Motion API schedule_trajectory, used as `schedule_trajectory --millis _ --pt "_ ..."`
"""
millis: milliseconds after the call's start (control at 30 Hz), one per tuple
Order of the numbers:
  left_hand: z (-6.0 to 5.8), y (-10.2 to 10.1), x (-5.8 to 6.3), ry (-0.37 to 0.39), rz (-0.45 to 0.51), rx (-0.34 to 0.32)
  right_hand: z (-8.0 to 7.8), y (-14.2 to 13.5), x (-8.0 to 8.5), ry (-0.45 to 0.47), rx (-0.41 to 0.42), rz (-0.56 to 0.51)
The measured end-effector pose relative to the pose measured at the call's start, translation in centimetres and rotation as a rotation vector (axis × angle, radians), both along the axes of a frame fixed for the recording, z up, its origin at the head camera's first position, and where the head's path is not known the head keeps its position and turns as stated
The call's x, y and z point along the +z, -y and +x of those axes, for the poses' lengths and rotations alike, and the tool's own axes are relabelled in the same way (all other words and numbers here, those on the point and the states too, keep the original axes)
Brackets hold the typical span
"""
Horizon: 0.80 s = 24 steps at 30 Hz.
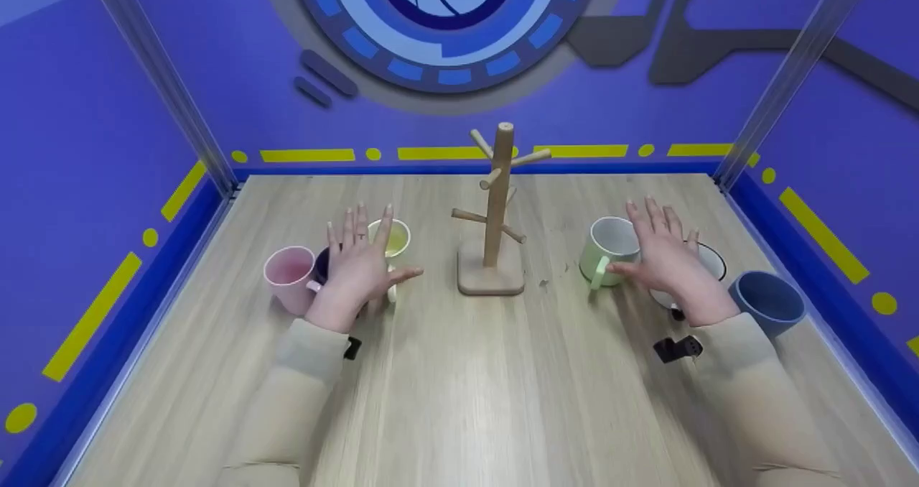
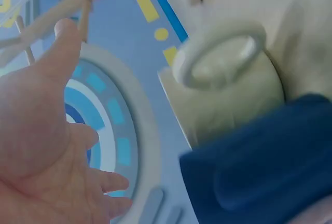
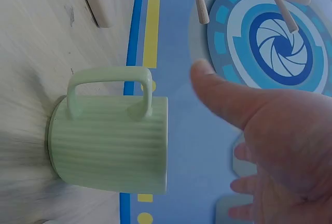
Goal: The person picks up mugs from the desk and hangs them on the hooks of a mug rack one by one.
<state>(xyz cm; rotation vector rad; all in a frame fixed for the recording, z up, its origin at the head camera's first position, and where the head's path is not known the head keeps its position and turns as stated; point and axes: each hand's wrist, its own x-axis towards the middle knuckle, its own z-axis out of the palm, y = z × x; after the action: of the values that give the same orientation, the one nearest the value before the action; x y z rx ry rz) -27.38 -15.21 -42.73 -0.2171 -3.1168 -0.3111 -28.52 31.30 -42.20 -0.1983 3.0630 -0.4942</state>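
Note:
My left hand (image 1: 359,271) hovers with spread fingers over the mugs on the left, holding nothing. Under it are a dark blue mug (image 2: 259,156), mostly covered in the head view, and a pale yellow mug (image 1: 399,237) with its handle toward me. A pink mug (image 1: 290,280) stands just left of that hand. My right hand (image 1: 668,261), fingers also spread, is above the right-hand mugs. The light green ribbed mug (image 3: 111,143) is beside its thumb; a white mug with a dark rim (image 1: 711,261) is partly hidden beneath the palm.
Between the hands stands a wooden mug tree (image 1: 495,207) with several bare pegs and a square base. A blue-grey mug (image 1: 770,302) is at the far right, near the table edge. Blue panels (image 1: 72,149) wall in the wooden table (image 1: 459,401) at the back and sides.

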Motion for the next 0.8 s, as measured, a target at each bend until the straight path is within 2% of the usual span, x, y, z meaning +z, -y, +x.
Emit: schedule_trajectory --millis 167,367,467,667,800 --pt "0.3 -1.8 -0.2 0.046 0.024 -0.061 0.4 0.3 -0.3 -0.050 0.103 0.024" --pt "1.2 -4.0 -1.2 0.087 0.252 -0.162 0.5 0.9 -1.2 -0.157 0.226 0.069" --pt "1.5 -5.0 -1.8 0.115 0.373 -0.206 0.4 1.3 -1.6 -0.175 0.274 0.066" --pt "1.9 -7.4 -3.0 0.216 0.544 -0.238 0.5 2.0 -2.1 -0.211 0.349 0.064" --pt "1.8 -9.2 -4.0 0.243 0.656 -0.270 0.5 2.3 -2.6 -0.253 0.403 0.080"
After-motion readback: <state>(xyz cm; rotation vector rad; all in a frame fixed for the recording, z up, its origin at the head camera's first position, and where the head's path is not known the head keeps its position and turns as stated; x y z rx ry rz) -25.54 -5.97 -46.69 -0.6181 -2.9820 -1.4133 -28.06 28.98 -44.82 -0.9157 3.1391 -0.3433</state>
